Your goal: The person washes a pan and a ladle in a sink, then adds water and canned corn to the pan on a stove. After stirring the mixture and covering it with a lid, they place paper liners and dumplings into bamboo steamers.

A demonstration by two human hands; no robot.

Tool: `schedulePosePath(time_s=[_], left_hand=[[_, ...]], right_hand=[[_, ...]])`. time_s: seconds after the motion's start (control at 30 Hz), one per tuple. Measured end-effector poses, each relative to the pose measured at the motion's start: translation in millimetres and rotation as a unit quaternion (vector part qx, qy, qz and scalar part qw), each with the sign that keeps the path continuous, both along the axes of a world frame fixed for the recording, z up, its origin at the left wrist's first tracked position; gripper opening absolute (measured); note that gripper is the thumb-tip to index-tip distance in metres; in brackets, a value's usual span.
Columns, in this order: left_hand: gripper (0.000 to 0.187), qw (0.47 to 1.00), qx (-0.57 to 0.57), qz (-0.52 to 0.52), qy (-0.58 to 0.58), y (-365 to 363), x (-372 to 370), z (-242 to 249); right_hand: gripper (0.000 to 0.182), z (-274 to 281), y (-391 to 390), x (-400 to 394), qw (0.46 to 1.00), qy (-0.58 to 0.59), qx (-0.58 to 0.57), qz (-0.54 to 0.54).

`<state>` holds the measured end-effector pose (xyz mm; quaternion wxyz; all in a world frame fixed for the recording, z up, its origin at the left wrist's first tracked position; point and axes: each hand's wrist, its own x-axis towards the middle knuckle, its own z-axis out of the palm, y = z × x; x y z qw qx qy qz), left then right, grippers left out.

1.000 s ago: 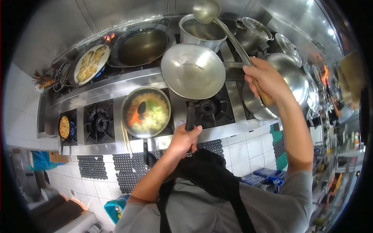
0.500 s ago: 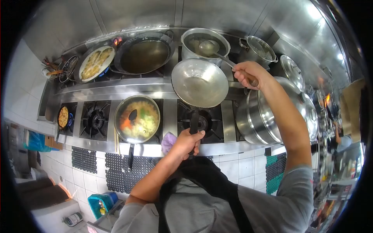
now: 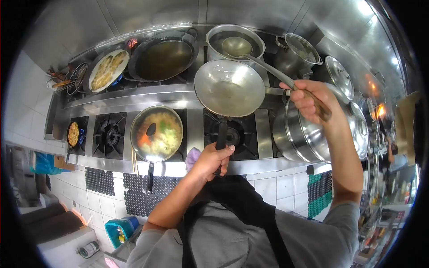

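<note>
My left hand [image 3: 211, 162] is closed round the black handle of a wide metal pan [image 3: 229, 88], which is tilted over the front of the stove beside the large pot. High on the right, my right hand [image 3: 311, 99] grips the wooden handle of a long ladle [image 3: 237, 46]. The ladle's bowl is over the large pot [image 3: 212, 33] of liquid at the back; whether it touches the liquid I cannot tell. A lidded pan [image 3: 157, 134] with orange, green and pale food sits left of my left hand. Next to that hand lies a purple cloth [image 3: 192, 158].
A dark pan [image 3: 164, 61] of brown liquid and a white plate of food [image 3: 108, 71] are at the back left. A small pan [image 3: 73, 134] sits far left. At the right are a big steel pot [image 3: 300, 136] and a glass-lidded pot [image 3: 292, 58].
My right hand has moved right and slightly down, and the ladle's bowl has shifted up within the pot's outline. The metal pan appears slightly higher in view.
</note>
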<state>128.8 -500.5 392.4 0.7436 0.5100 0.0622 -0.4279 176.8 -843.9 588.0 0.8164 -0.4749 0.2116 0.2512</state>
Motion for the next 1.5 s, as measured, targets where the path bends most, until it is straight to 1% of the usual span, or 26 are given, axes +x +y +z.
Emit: schedulePosePath(time_s=[0.07,0.1,0.33,0.4,0.47,0.5,0.53,0.6,0.63,0.67,0.73,0.77,0.83,0.87,0.93,1.0,1.07,1.1,1.17,1.2,1.27,1.3,1.33,1.4,1.43,1.5], left_hand=[[0.035,0.999,0.04,-0.023,-0.025,2.2,1.0,13.1],[0.035,0.999,0.042,-0.025,-0.023,2.4,2.1,13.3],[0.033,0.999,0.033,-0.016,-0.029,2.7,0.5,-0.4],[0.033,0.999,0.028,-0.009,-0.03,3.0,0.1,-0.9],[0.033,0.999,0.038,-0.018,-0.028,4.0,1.0,7.7],[0.033,0.999,0.037,-0.016,-0.029,4.2,0.9,5.1],[0.032,0.999,0.021,-0.014,-0.024,4.3,0.6,-0.1],[0.032,1.0,0.004,-0.008,-0.022,4.5,-0.5,-4.7],[0.032,1.0,0.005,-0.01,-0.022,4.3,-0.8,-5.2],[0.031,1.0,0.007,-0.012,-0.023,4.0,-0.9,-4.8],[0.031,1.0,0.012,-0.008,-0.026,3.1,-1.5,-2.1],[0.031,0.999,0.017,-0.007,-0.027,2.4,-2.0,-0.8],[0.03,1.0,0.009,-0.006,-0.027,1.9,-2.7,-5.5],[0.03,1.0,0.002,-0.005,-0.024,1.6,-3.0,-8.6],[0.03,1.0,-0.005,0.0,-0.025,0.4,-3.8,-13.3],[0.03,1.0,-0.012,0.005,-0.025,0.0,-4.3,-13.3],[0.03,1.0,-0.016,0.007,-0.02,-1.0,-5.7,-12.3],[0.03,1.0,-0.018,0.009,-0.022,-1.4,-6.1,-12.6],[0.03,1.0,-0.018,0.004,-0.022,-1.6,-5.6,-13.2],[0.03,0.999,-0.02,0.005,-0.025,-2.2,-5.1,-13.6],[0.03,0.999,-0.014,0.008,-0.031,-2.9,-5.6,-14.5],[0.03,0.999,-0.015,0.009,-0.031,-3.3,-6.0,-13.4],[0.03,0.999,-0.01,0.009,-0.03,-3.5,-6.6,-11.4],[0.029,0.999,-0.005,0.008,-0.03,-3.9,-6.0,-9.8],[0.03,1.0,-0.006,0.008,-0.027,-3.8,-5.9,-10.1],[0.03,1.0,-0.004,0.006,-0.024,-2.7,-5.5,-12.1]], right_hand=[[0.033,2.4,1.0,-23.3,1.0,-0.002,0.018,0.004],[0.037,8.9,7.7,-35.1,1.0,0.003,-0.014,-0.002],[0.037,-8.5,19.4,-83.7,0.993,0.026,-0.109,0.039],[0.031,-12.0,27.1,-92.1,0.988,0.041,-0.146,0.025],[0.026,-21.8,28.0,-97.8,0.956,0.007,-0.274,0.105],[0.022,-11.7,35.4,-98.4,0.918,0.006,-0.365,0.154],[0.022,2.5,41.7,-100.3,0.917,0.004,-0.367,0.156],[0.031,34.8,51.9,-104.3,0.781,-0.08,-0.565,0.253],[0.043,48.7,54.4,-102.8,0.719,-0.12,-0.624,0.281],[0.043,51.0,51.7,-96.9,0.717,-0.123,-0.625,0.282],[0.051,56.7,41.2,-77.8,0.619,-0.185,-0.713,0.272],[0.051,53.3,36.0,-61.8,0.606,-0.21,-0.722,0.259],[0.05,10.5,-4.6,-19.5,0.499,-0.342,-0.766,0.216],[0.048,7.7,0.7,0.0,0.525,-0.287,-0.771,0.216],[0.043,-10.3,-1.7,39.8,0.531,-0.234,-0.785,0.218],[0.039,-39.9,-10.0,68.6,0.511,-0.24,-0.796,0.22],[0.028,-55.5,-6.9,84.2,0.566,-0.184,-0.777,0.205],[0.028,-60.5,-5.6,90.2,0.564,-0.185,-0.778,0.205],[0.021,-67.0,-6.1,100.1,0.757,-0.108,-0.621,0.17],[0.021,-65.7,-5.4,102.9,0.755,-0.111,-0.623,0.17],[0.021,-64.5,-5.1,106.0,0.919,-0.016,-0.39,0.047],[0.019,-60.7,-9.5,104.7,0.949,-0.015,-0.311,0.048],[0.019,-60.3,-14.6,105.0,0.949,-0.015,-0.31,0.048],[0.023,-57.6,-22.4,105.2,0.998,0.042,-0.045,-0.009],[0.026,-56.8,-25.1,102.2,0.999,0.038,0.003,-0.008],[0.026,-53.2,-26.3,93.6,0.999,0.033,0.018,-0.012]])
